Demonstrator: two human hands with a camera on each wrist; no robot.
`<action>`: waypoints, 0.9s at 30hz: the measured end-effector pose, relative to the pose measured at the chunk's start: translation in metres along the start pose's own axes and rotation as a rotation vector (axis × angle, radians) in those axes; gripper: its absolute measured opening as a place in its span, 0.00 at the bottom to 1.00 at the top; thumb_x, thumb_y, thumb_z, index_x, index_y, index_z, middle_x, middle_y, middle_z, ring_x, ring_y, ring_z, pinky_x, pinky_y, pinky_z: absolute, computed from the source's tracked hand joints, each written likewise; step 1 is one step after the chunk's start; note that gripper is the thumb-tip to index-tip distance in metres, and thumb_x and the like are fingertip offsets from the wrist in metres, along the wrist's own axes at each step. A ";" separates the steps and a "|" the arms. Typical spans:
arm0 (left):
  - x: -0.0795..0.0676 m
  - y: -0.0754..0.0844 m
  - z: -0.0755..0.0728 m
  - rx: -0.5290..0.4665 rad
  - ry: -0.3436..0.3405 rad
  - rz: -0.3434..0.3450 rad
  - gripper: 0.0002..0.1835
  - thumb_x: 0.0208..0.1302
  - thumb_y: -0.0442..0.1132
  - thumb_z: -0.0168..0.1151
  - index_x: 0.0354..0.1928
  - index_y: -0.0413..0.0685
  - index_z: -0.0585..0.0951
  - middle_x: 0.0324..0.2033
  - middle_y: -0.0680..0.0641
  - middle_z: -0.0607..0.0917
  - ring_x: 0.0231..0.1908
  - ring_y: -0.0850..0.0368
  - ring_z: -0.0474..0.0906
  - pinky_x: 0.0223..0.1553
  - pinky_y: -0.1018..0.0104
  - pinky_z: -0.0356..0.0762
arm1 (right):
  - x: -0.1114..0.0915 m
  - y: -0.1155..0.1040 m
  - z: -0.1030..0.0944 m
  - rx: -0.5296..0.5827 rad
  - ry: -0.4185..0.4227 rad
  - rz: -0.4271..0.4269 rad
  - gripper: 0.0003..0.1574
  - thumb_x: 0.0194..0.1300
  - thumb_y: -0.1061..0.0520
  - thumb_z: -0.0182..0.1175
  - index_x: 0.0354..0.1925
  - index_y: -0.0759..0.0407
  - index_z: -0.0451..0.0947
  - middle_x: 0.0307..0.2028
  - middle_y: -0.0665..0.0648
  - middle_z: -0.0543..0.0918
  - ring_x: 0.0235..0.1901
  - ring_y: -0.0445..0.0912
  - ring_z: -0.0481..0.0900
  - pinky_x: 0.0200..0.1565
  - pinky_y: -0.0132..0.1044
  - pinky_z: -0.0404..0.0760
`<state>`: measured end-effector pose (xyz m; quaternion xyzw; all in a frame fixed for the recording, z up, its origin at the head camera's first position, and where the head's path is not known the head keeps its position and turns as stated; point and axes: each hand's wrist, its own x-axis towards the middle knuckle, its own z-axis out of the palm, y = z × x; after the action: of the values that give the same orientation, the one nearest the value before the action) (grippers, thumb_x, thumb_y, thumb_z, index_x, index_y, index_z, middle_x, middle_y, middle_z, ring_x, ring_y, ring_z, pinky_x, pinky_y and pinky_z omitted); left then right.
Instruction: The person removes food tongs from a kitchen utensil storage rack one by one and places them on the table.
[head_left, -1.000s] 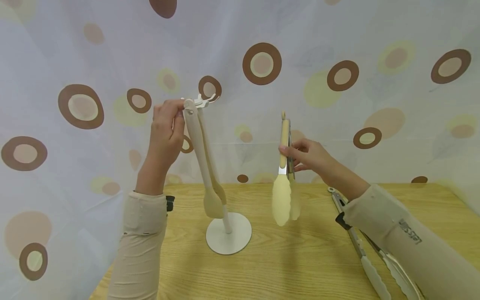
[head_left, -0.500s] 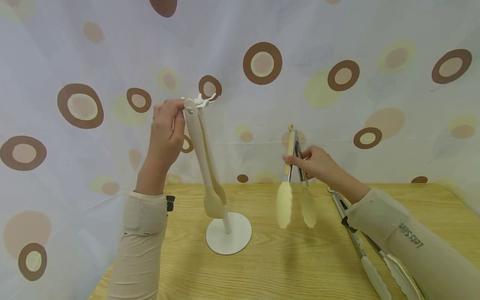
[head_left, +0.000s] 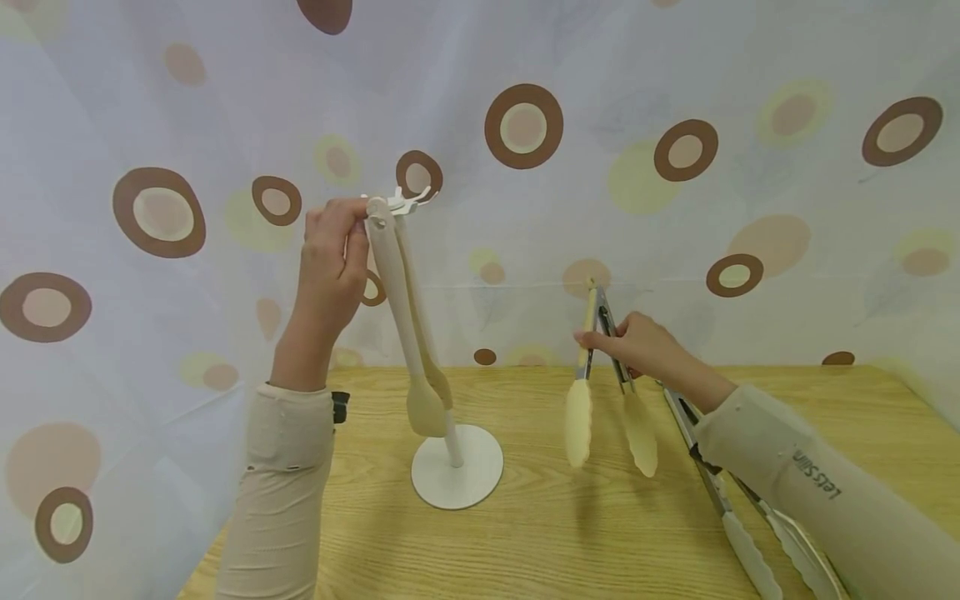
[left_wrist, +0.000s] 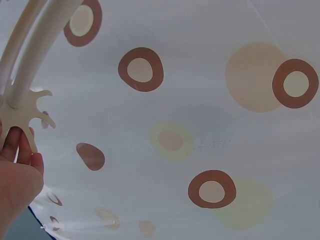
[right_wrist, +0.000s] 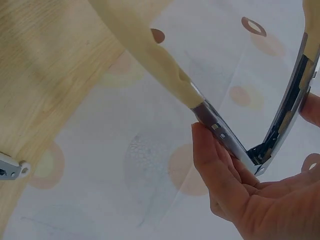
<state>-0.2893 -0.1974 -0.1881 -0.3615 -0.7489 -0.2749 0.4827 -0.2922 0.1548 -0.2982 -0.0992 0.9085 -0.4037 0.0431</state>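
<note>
A white utensil stand has a round base (head_left: 478, 475) on the table and a crown of hooks (head_left: 405, 204) on top. My left hand (head_left: 332, 254) holds that hooked top, its fingers around the prongs (left_wrist: 42, 119) in the left wrist view. From the stand hangs a cream utensil (head_left: 397, 292) with a rounded lower end; a second arm shows close behind it. My right hand (head_left: 647, 343) grips pale yellow tongs (head_left: 579, 421) in the air, tips down and arms spread apart. In the right wrist view their metal hinge (right_wrist: 257, 162) lies by my palm.
Another pair of tongs (head_left: 742, 542) with pale scalloped tips lies on the wooden table (head_left: 525, 542) at the right, partly beneath my right sleeve (head_left: 810, 475). A patterned curtain (head_left: 450, 67) hangs behind the table.
My right hand has lowered the yellow tongs and shifted slightly right. Their arms have spread from nearly together to wide apart. My left hand and the stand have stayed in place.
</note>
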 end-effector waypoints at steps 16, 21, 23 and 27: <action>0.000 -0.003 0.001 -0.005 0.008 -0.005 0.13 0.68 0.29 0.43 0.44 0.31 0.76 0.40 0.34 0.80 0.44 0.40 0.71 0.51 0.55 0.58 | 0.002 0.019 0.010 -0.051 -0.084 0.099 0.37 0.62 0.33 0.56 0.10 0.48 0.52 0.08 0.45 0.52 0.09 0.39 0.55 0.19 0.35 0.68; 0.000 -0.004 0.001 -0.006 0.009 0.000 0.12 0.68 0.29 0.43 0.43 0.30 0.76 0.40 0.34 0.80 0.44 0.40 0.72 0.51 0.55 0.58 | 0.005 0.029 0.015 -0.066 -0.106 0.116 0.37 0.62 0.34 0.56 0.09 0.48 0.53 0.08 0.45 0.53 0.08 0.39 0.56 0.18 0.34 0.68; 0.000 -0.003 0.001 -0.007 0.010 0.005 0.12 0.67 0.29 0.43 0.43 0.30 0.76 0.40 0.34 0.80 0.44 0.40 0.72 0.51 0.54 0.58 | 0.007 0.034 0.017 -0.083 -0.112 0.122 0.36 0.62 0.34 0.56 0.09 0.48 0.54 0.07 0.45 0.53 0.08 0.39 0.56 0.18 0.34 0.68; 0.000 -0.003 0.001 -0.002 0.006 0.011 0.13 0.68 0.29 0.42 0.43 0.30 0.76 0.40 0.34 0.80 0.44 0.40 0.72 0.50 0.54 0.58 | 0.008 0.040 0.021 -0.145 -0.110 0.118 0.36 0.61 0.33 0.56 0.09 0.48 0.55 0.06 0.45 0.56 0.08 0.39 0.60 0.16 0.34 0.71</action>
<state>-0.2920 -0.1983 -0.1886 -0.3651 -0.7453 -0.2739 0.4860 -0.3028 0.1638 -0.3422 -0.0706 0.9358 -0.3278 0.1092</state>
